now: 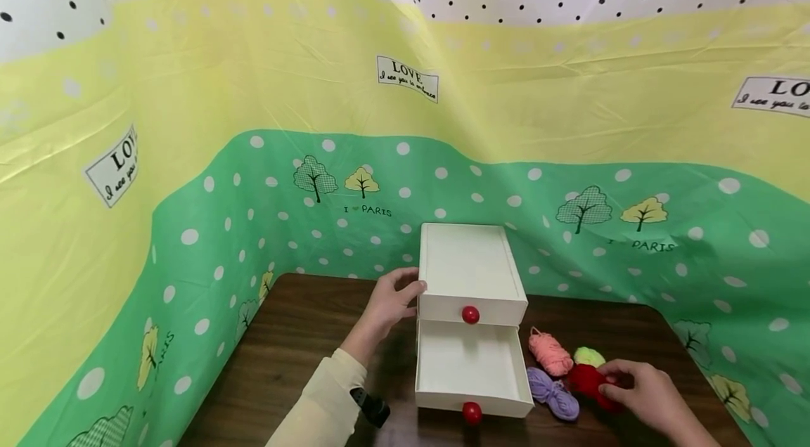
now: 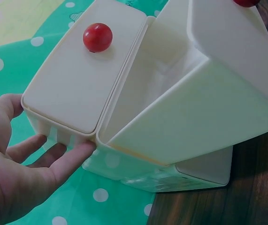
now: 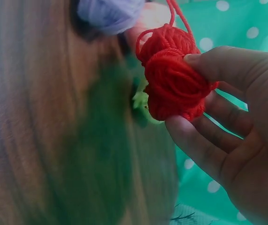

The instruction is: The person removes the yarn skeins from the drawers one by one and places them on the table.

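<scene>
My right hand (image 1: pixel 645 391) pinches a red yarn skein (image 3: pixel 178 79) between thumb and fingers, with a loose strand looping from its top. Beside it on the table lie a coral-pink skein (image 1: pixel 550 353), a purple skein (image 1: pixel 554 394) and a yellow-green skein (image 1: pixel 589 356), partly hidden behind the red one. My left hand (image 1: pixel 386 303) rests against the left side of a white drawer cabinet (image 1: pixel 468 261), thumb at its upper edge and fingers spread along the side. The upper drawer is closed. Below it, the lower drawer (image 1: pixel 474 412) is pulled out and holds nothing.
Both drawers have round red knobs (image 1: pixel 470 314). The cabinet stands toward the back of a dark wooden table (image 1: pixel 253 363). A green, yellow and white patterned curtain (image 1: pixel 354 236) hangs behind and around the table. A black band (image 1: pixel 370 406) is on the left wrist.
</scene>
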The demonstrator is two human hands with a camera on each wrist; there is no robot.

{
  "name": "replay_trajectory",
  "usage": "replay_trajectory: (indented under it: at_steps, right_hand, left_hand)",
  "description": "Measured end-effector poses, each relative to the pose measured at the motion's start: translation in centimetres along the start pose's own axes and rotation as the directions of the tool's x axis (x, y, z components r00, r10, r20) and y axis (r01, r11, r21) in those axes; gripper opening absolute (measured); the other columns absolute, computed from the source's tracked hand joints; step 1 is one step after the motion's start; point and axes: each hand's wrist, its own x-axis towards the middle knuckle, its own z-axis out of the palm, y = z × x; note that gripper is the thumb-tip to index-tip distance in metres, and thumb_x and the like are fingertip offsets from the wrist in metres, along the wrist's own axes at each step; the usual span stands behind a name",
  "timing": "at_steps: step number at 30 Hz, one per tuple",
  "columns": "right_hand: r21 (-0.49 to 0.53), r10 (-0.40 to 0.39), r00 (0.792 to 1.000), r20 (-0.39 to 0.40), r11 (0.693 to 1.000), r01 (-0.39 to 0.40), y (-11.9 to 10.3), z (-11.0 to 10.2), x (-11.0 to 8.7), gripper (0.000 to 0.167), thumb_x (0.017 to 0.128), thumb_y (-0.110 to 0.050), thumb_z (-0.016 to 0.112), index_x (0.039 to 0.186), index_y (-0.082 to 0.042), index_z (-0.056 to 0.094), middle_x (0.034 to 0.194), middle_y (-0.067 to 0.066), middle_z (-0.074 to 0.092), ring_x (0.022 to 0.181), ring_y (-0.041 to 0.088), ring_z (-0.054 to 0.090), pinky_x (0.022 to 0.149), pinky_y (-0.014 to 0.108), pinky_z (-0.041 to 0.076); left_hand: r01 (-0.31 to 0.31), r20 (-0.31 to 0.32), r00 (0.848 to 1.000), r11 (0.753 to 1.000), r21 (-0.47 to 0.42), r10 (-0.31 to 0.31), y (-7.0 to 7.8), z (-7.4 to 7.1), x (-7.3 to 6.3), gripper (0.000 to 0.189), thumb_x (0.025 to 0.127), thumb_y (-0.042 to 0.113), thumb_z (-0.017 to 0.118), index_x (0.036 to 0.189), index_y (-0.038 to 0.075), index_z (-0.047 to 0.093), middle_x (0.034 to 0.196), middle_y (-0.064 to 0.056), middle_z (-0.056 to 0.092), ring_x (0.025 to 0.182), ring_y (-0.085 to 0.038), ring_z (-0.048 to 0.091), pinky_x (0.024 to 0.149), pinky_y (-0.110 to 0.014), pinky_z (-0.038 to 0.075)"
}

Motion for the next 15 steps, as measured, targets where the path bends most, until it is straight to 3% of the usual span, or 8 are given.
replay_trajectory:
  at_steps: [15]
  right_hand:
    - [0.030,0.033,0.997,0.063,0.999,-0.035,2.3,2.1,0.3,0.029,0.082,-0.026,0.086,0.108,-0.014,0.077,0.095,-0.001,0.074,0.086,0.014,0.065,0.068,0.029,0.052]
  left_hand:
    - [0.005,-0.012,1.000,1.000,-0.001,-0.005,-0.2,0.0,0.1,0.052,0.099,0.031,0.070,0.143,0.007,0.056,0.142,-0.018,0.056,0.121,-0.033,0.064,0.094,-0.055,0.057]
